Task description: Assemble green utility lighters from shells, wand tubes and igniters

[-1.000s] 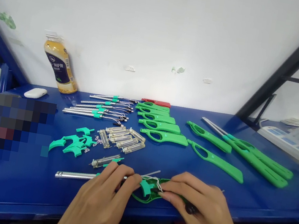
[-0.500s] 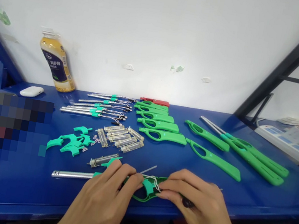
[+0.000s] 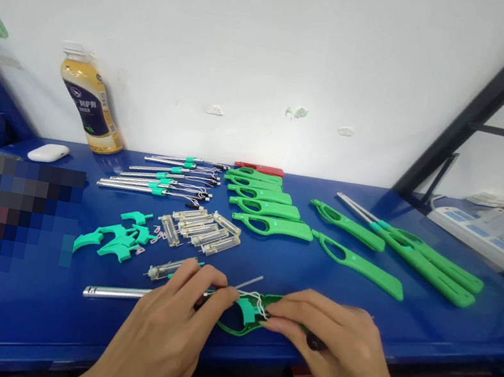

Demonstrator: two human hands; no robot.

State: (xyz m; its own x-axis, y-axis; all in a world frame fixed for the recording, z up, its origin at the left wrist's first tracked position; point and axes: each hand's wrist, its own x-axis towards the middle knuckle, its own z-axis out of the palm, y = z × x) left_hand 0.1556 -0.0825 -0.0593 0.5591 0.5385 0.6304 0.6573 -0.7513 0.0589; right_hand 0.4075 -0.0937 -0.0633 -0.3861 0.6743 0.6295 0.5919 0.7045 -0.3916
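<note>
Near the table's front edge lies an opened long-nozzle lighter, its green half-shell (image 3: 231,330) facing up. A silver nozzle tube (image 3: 114,292) sticks out to the left. My left hand (image 3: 171,317) is closed over the shell's front end, fingertips beside the teal trigger (image 3: 246,311). My right hand (image 3: 337,337) pinches white wires (image 3: 256,300) inside the shell's handle; its fingers cover much of that part. A dark round end (image 3: 315,341) shows under the right hand. Above the trigger a thin clear tube (image 3: 249,282) slants up. A clear fuel tank (image 3: 169,269) lies just behind my left hand.
Further back lie teal triggers (image 3: 118,242), clear fuel tanks (image 3: 203,230), nozzles with wires (image 3: 159,185) and green half-shells (image 3: 274,226). On the right are assembled-looking lighters (image 3: 434,263). A bottle (image 3: 88,104) and a white case (image 3: 48,152) stand at left.
My left hand has shifted slightly left and its fingertips have drawn back from the trigger, which shows more. The right hand keeps its pinch at the wires. The camera view moved slightly.
</note>
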